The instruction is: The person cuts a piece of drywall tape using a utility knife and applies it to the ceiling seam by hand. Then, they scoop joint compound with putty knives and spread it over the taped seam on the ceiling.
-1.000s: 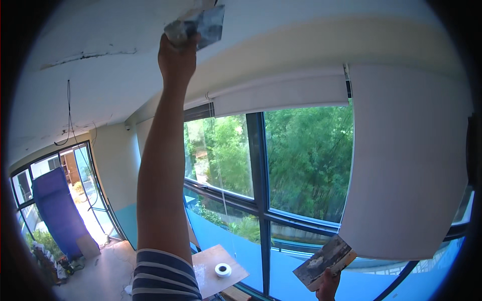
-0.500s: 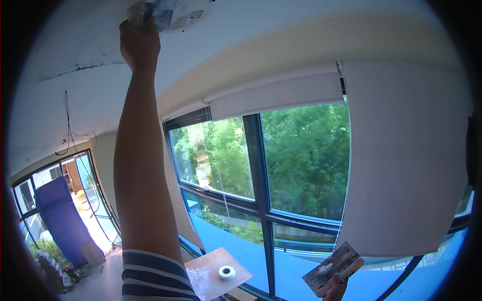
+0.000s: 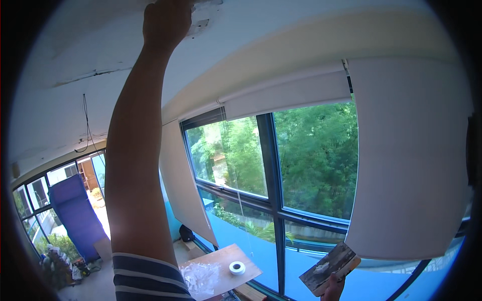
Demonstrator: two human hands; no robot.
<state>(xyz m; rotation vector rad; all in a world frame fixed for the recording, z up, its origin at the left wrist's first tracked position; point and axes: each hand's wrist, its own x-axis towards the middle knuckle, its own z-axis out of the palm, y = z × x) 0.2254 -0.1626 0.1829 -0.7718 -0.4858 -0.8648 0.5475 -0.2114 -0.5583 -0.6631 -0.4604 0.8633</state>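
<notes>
My left arm, in a striped sleeve, stretches up to the white ceiling (image 3: 115, 30). Up there my left hand (image 3: 168, 22) is closed at a patched, flaking spot (image 3: 203, 24). A putty knife with a greyish blade showed in it half a second ago; now the tool is cut off by the top edge and hidden by the hand. Low on the right, my right hand (image 3: 332, 290) grips a small rectangular board (image 3: 312, 279) from its near edge. A lump of white putty (image 3: 321, 268) sits on the board's stained face, which is tilted.
Below stands a tabletop (image 3: 227, 255) with a roll of white tape (image 3: 237, 272) and crumpled white material (image 3: 201, 278). Wires (image 3: 86, 118) dangle from the ceiling at left, near a crack. Windows (image 3: 316, 160) with roller blinds (image 3: 401, 160) fill the far side. A purple sheet (image 3: 75, 215) hangs by the doorway.
My left hand has shifted right and up in the picture, and its tool has slipped from sight. The view has turned slightly, so room and table sit farther right. My right hand still holds the board.
</notes>
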